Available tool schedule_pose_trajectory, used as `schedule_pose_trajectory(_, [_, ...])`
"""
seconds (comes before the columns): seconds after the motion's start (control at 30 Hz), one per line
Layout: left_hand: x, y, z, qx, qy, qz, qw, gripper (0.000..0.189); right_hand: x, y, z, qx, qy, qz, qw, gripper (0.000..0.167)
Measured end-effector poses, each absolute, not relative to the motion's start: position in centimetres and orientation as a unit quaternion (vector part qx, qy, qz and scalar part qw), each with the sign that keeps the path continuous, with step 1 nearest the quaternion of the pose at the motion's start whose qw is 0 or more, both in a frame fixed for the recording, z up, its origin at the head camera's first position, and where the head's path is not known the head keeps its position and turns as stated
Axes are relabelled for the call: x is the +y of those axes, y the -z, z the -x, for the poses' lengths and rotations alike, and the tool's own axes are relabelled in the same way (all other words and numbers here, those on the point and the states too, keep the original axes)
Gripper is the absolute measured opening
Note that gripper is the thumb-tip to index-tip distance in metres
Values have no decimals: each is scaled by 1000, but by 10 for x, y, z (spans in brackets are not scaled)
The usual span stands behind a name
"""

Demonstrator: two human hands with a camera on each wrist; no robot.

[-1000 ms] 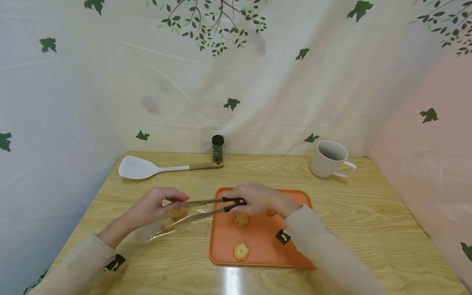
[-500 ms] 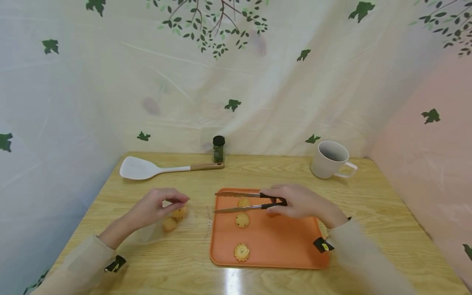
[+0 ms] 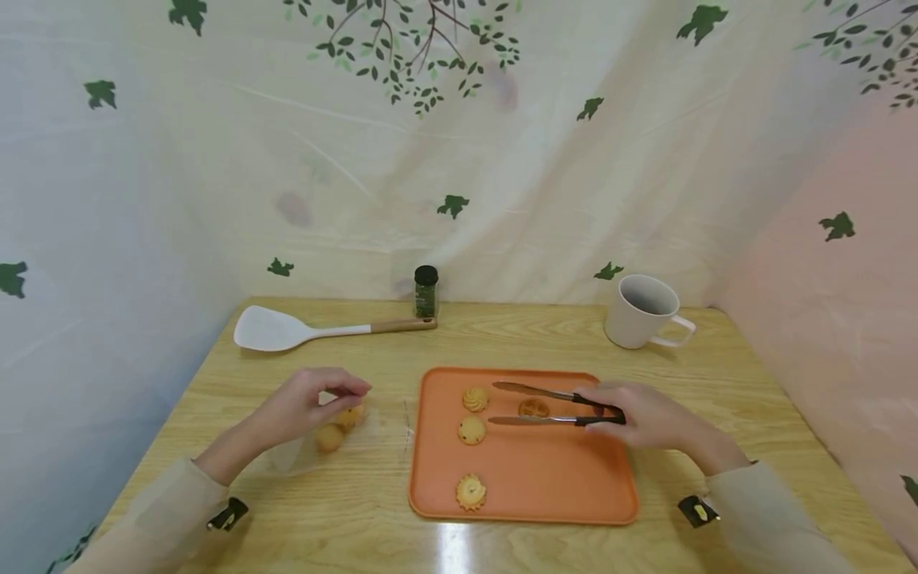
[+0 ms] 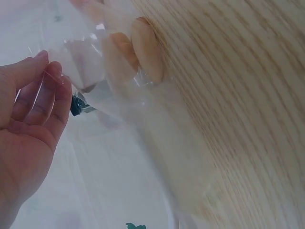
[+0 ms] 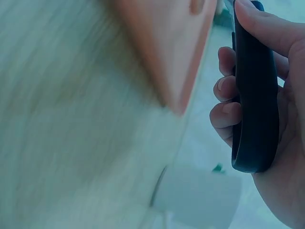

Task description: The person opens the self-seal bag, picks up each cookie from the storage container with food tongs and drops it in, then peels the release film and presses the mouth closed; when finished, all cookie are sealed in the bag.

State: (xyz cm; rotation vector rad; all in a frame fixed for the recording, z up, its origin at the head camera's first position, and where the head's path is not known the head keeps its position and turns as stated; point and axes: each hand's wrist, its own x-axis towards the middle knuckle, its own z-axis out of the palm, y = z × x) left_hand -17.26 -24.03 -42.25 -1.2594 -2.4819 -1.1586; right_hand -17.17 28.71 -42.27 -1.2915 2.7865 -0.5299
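In the head view my left hand [image 3: 307,406] pinches the edge of a clear plastic bag [image 4: 167,157] between thumb and fingers. Inside the bag lie cookies [image 3: 330,437], at least two of them. My right hand [image 3: 641,414] grips the black handles of metal tongs [image 3: 552,419], whose arms stand apart over the orange tray [image 3: 545,494]. Between and below the tong arms lies a brown round cookie [image 3: 534,409]. Along the tray's left side sit a swirled cookie [image 3: 476,399], a dotted round cookie [image 3: 472,430] and a scalloped cookie [image 3: 471,493].
Behind the hands lie a white spatula [image 3: 268,328] with a wooden handle and a spice jar [image 3: 426,293] with a black lid. A white mug [image 3: 641,311] stands at the back right. Fabric with leaf prints [image 3: 459,143] hangs behind the table [image 3: 344,526].
The right hand has drawn the tongs out of the bag and moved right, across the tray to above the brown cookie. The left hand has stayed at the bag.
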Motion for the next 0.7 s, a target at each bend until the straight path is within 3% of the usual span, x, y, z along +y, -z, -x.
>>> schedule_pose_trajectory(0.37, [-241,424,170,-824,386,410,59,24,321,433,164,910,164,381,23,56])
schedule_pose_trajectory(0.7, [-244,422,170,-829,386,402,57,28,340,447,161,880,218,423,-2,49])
